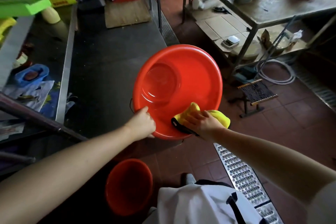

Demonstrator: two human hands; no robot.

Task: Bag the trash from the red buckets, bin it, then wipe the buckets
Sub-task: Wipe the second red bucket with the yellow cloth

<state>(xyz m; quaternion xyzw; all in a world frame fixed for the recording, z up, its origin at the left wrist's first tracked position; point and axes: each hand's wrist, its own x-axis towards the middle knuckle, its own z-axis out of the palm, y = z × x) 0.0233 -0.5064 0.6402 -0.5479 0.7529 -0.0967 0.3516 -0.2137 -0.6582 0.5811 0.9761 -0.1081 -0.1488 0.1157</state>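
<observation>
The big red bucket [179, 85] is tipped up on its edge at the near corner of the dark steel surface [109, 56], its open mouth facing the person so the round bottom shows deep inside. Everything else sits around that bucket. At its lower left rim the left hand [143, 123] grips the lip, fingers curled tight over the edge and the thumb tucked under it. At its lower right rim the right hand [201, 122] lies on a yellow cloth [216, 116] with a black border, fingers spread fairly flat and pressing the cloth against the inner wall just inside the rim; part of the cloth pokes up past the fingertips and part hangs over the rim.

Below the bucket, down on the red tiled floor [291, 125], stands a second red bucket [129, 185], upright, its inside dark. Just right of that one are the person's white apron and one shoe [190, 178]. A perforated metal drain grate [241, 178] runs along the floor below and right of the big bucket. Right of the big bucket stands a small folding stool [256, 94], and beyond it a metal table frame with a coiled white hose [278, 72] at its foot. Far left of the bucket, a blue plastic container [31, 74] and some crumpled plastic bags lie in a trough.
</observation>
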